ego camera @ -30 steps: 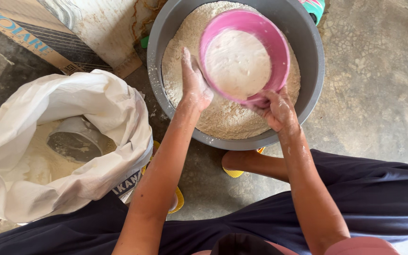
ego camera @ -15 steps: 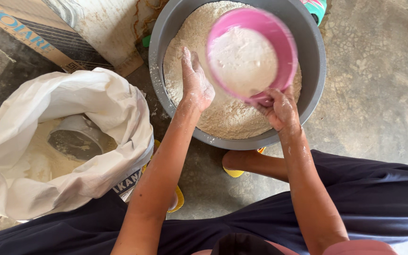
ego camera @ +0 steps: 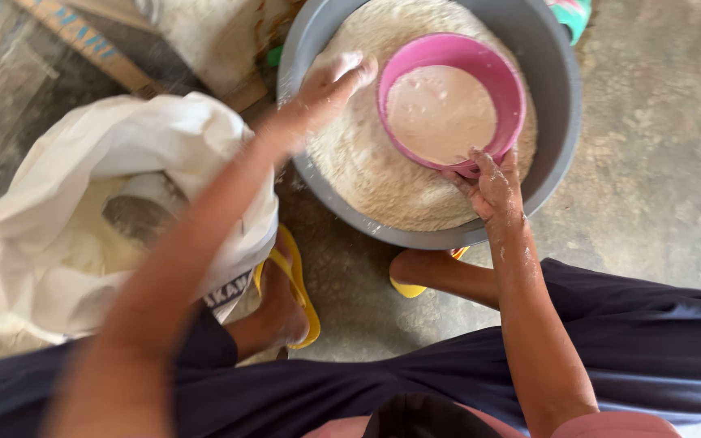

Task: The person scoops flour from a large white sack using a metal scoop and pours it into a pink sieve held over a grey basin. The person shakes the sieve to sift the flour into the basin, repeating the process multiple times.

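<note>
Below, dark trousers (ego camera: 626, 357) and yellow sandals (ego camera: 298, 284) seen nearest, white sack (ego camera: 83, 203) lying open at left, right hand (ego camera: 492, 186) gripping the near rim of a round pink sieve (ego camera: 452, 101) filled with pale flour, held over a flour-heaped grey basin (ego camera: 557, 105), left hand (ego camera: 326, 85) blurred, fingers outstretched beside the sieve.

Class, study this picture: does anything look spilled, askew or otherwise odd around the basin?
Little stands out. The pink plastic sieve, gripped at its near rim by the right hand, tilts over the floury meal in the round grey plastic basin. White dust speckles the concrete floor beside it. The left hand is motion-blurred.
</note>
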